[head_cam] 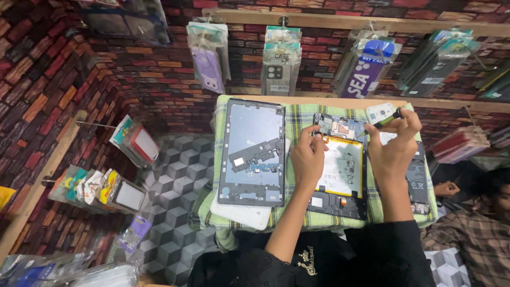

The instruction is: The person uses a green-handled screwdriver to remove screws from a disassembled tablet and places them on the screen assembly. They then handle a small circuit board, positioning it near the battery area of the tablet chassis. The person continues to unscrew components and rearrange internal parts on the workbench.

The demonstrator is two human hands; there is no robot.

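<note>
1. Head view, the work: an opened tablet (340, 170) lies face down on the green checked cloth (297, 118) that covers the small table, its white battery and the blue circuit board at the far end laid bare.
2. Head view, left hand (308, 159): it rests on the tablet's left edge, fingertips pressed down on the board's near corner. The grip is closed down on the device to steady it and pinches nothing loose.
3. Head view, right hand (393, 146): raised just beyond the board's right end, its fingers pinch a thin green-handled tool (389, 118), most likely a small screwdriver; the tip is too small to make out.
4. Around the grip: just past the right fingertips lies a small white cover piece (380, 112). Left of the left hand, well apart from it, sits the removed dark tablet frame (252, 154), resting on a white back panel (241, 215).
5. Step in hand, as a judgement: work on the board end of the tablet, probably on its screws or a connector. The tool would need a careful, upright placement while the left hand holds the tablet steady.
6. Beyond: another person in a checked shirt (475, 234) sits at the lower right, and packaged phone cases (280, 61) hang on the brick-patterned wall.
</note>
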